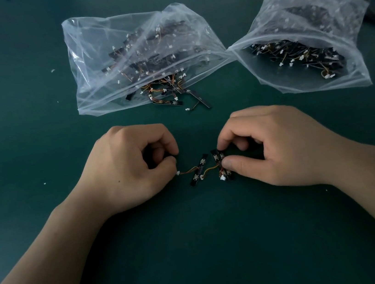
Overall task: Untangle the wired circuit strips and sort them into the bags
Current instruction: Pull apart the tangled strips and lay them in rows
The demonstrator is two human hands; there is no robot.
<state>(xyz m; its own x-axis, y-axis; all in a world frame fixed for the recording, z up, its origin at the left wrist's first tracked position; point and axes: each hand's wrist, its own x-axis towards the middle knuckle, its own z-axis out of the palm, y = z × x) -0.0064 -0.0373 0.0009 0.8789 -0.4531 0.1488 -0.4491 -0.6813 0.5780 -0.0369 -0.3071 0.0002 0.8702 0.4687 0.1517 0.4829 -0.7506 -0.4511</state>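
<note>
Here, from the head view, low on the green table (196,249): left hand (125,167) curled, thumb and forefinger pinching a mostly hidden strip end (168,156); right hand (271,147) curled likewise, pinching a pair of strips (215,156). Roughly midway between, a loose middle strip (199,170) lying slantwise, tied to both sides by orange wires (187,171). Probably best drawn apart sideways, across that strip's length.
</note>
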